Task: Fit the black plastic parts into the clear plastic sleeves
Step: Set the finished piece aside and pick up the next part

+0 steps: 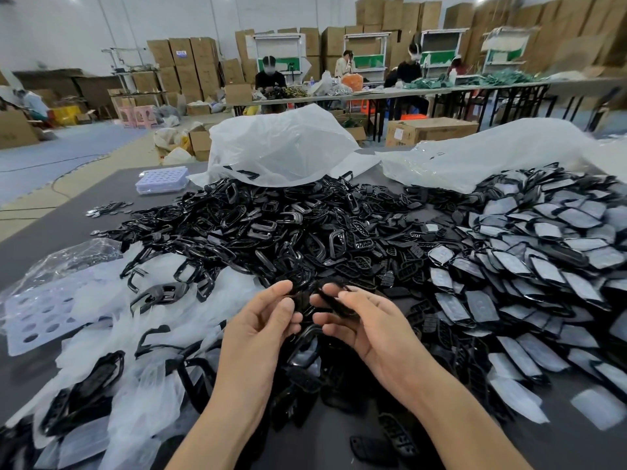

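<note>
A heap of black plastic parts [271, 232] fills the middle of the counter [61, 232]. Loose clear sleeves [112, 320] cover the lower left, sleeved parts [543, 266] crowd the right, and white bags [281, 147] block the back. Bare counter shows along the upper left edge and in the lower right corner.

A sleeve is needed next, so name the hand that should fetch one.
Left, probably. Both the left hand and the right hand pinch the black part, but the heap of clear sleeves lies on the left hand's side; the right hand would have to cross over.
</note>
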Tool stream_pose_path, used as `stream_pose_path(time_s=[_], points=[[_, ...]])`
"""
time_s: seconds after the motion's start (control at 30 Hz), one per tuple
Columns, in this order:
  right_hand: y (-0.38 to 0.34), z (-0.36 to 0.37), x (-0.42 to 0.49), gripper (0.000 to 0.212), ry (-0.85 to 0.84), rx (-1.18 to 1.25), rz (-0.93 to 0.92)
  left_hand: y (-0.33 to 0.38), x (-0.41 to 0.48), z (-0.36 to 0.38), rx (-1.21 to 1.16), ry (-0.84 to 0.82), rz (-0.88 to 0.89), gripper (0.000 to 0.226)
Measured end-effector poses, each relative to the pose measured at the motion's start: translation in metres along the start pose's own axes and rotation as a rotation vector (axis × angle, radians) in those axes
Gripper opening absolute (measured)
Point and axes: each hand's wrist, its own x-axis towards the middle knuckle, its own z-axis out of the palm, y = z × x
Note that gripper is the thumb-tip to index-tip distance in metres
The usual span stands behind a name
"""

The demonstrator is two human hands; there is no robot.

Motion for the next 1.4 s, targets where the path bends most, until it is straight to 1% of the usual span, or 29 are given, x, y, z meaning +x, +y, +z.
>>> stream_pose_path(time_s=[0.07,0.2,0.27,0.33,0.43,0.6,0.77,0.87,1.1,1.17,1.23,1.4], points=[[0.002,0.000,0.000,0.021,-0.020,-0.061,-0.017,0.003,-0.003,0.000,0.133,-0.008,0.064,0.025],[0.004,-0.003,-0.005,0.025,-0.082,-0.392,-0.090,0.006,-0.009,0.003,0.388,-0.046,0.213,0.028],[0.003,-0.003,-0.007,0.024,-0.075,-0.530,-0.129,0.006,-0.009,0.004,0.482,-0.063,0.242,0.031],[0.003,-0.002,-0.008,0.027,-0.055,-0.603,-0.160,0.004,-0.008,0.005,0.517,-0.081,0.228,0.031],[0.005,-0.001,-0.009,0.033,-0.064,-0.603,-0.159,0.001,-0.007,0.004,0.493,-0.086,0.226,0.032],[0.008,0.001,-0.008,0.025,-0.081,-0.536,-0.221,0.000,-0.002,-0.001,0.448,-0.024,0.235,0.023],[0.008,0.004,-0.009,0.024,-0.086,-0.442,-0.213,0.002,-0.006,0.000,0.463,-0.064,0.237,0.029],[0.006,0.005,-0.010,0.026,-0.110,-0.426,-0.210,0.003,-0.005,-0.001,0.480,-0.079,0.231,0.033],[0.005,0.003,-0.011,0.028,-0.138,-0.453,-0.195,0.008,-0.001,-0.009,0.464,-0.152,0.113,0.033],[0.005,0.003,-0.011,0.027,-0.141,-0.449,-0.193,0.009,-0.001,-0.010,0.448,-0.146,0.103,0.032],[0.007,0.004,-0.011,0.026,-0.140,-0.454,-0.196,0.006,-0.001,-0.008,0.493,-0.097,0.139,0.031],[0.011,0.002,-0.008,0.019,-0.076,-0.557,-0.252,0.004,-0.009,0.000,0.700,-0.001,0.308,0.026]])
